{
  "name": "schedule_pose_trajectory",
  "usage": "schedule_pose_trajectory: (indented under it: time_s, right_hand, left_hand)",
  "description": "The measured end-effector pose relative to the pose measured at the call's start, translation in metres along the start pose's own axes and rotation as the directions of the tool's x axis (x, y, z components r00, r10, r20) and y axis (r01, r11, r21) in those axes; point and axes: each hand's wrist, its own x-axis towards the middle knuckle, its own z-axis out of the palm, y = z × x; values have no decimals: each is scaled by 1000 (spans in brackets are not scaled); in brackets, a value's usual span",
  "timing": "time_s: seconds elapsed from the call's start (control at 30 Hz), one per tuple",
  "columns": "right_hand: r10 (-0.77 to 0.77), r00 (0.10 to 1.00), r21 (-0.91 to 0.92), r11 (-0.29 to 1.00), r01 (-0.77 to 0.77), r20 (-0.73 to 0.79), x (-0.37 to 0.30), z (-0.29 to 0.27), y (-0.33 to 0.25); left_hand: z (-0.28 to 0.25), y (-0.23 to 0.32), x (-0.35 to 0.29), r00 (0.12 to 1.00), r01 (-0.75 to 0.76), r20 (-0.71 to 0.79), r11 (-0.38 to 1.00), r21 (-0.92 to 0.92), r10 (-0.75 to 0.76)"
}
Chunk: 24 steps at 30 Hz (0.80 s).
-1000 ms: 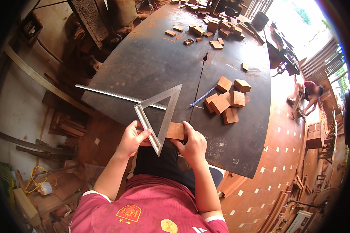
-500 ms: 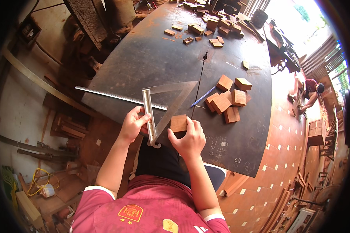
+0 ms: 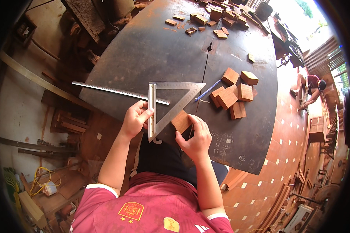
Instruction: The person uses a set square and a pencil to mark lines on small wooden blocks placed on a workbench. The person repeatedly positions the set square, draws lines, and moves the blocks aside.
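Observation:
My left hand is closed round the thick edge of a metal triangle square, thumb on top. The square's slanted side passes over the corner of a reddish-brown wooden block. That block is gripped by my right hand, with thumb and fingers at its right side, near the table's front edge. Beyond the square lies a steel ruler, partly behind it. To the right are a blue pen and a cluster of several wooden blocks.
The dark table has a slit running away from me and chalk marks near its front right. Many wood offcuts lie at the far end. One small block sits alone at right. Another person crouches on the tiled floor.
The triangle square has turned flatter to view, and its slanted side now overlaps the block. My right hand has turned the block and shifted slightly right. The head view has shifted a little.

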Motion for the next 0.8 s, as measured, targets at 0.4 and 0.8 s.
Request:
schedule_pose_trajectory:
  time_s: [0.4, 0.8]
  right_hand:
    - [-5, 1000, 4, 1000, 5, -10, 0, 1, 1]
    - [336, 940, 324, 885, -335, 56, 33, -26, 19]
  left_hand:
    - [-4, -1, 6, 1000, 13, -7, 999, -35, -13]
    - [-2, 1, 5, 1000, -3, -23, 1000, -14, 2]
